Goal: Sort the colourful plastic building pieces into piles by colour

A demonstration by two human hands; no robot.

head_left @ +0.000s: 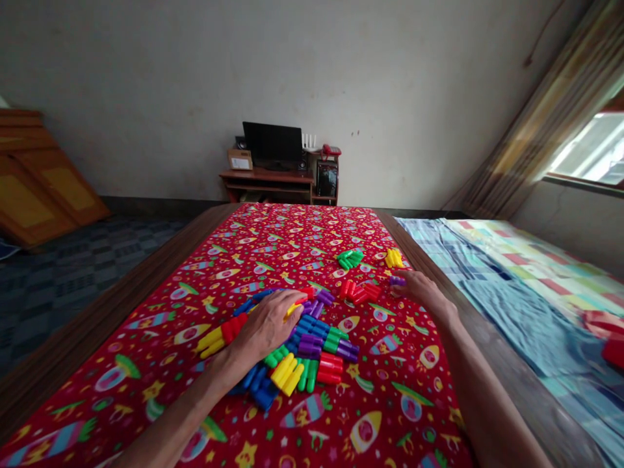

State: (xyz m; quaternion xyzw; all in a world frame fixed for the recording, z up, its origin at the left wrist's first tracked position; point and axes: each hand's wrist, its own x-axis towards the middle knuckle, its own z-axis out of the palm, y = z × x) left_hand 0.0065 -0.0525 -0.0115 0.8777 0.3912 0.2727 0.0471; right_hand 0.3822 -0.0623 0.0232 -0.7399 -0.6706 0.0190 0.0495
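A mixed pile of plastic building blocks, with several blue blocks (312, 328), purple, green, red and yellow ones, lies on the red printed cloth (351, 403). My left hand (273, 322) is over the pile, fingers closed around a yellow block (293, 309) that shows between thumb and forefinger; its fingertips are partly hidden. Farther right, my right hand (416, 289) is low over the cloth near its right edge, its fingers on a purple block (397, 281). Close by are a red group of blocks (359, 292), a green group (350, 259) and a yellow group (394, 258).
The cloth covers a table with dark wooden edges (419, 257). A bed with a checked sheet (526, 260) adjoins on the right. Against the far wall stands a desk (268, 175) with a monitor (273, 144). A wooden cabinet (43, 175) is at the left.
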